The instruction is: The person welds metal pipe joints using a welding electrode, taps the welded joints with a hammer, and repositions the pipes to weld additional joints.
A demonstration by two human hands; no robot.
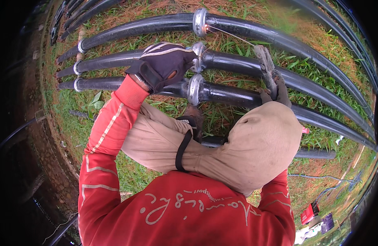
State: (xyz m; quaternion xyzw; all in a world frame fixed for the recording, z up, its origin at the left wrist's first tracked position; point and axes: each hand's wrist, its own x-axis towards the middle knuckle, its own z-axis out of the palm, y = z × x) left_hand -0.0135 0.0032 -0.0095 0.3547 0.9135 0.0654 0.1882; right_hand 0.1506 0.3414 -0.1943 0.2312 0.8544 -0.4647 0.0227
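Red long-sleeved top with pale stripes point(176, 235) lay nearest, tan cloth trousers point(263, 143) beyond. Right hand point(282, 93) in dark glove, partly hidden, fingers wrapped round grey electrode clamp point(266, 67); thin metal rod point(231, 35) slanted from it to silver ring collar point(199, 19) on farthest of three collared black pipes point(156, 24). Spark point(206, 27) glowed at rod tip. Left hand point(166, 61) in dark, white-trimmed glove sat at silver collar of middle pipe point(238, 64); whether fingers gripped, couldn't tell. Step looked like welding far collar; next move likely called for steady rod.
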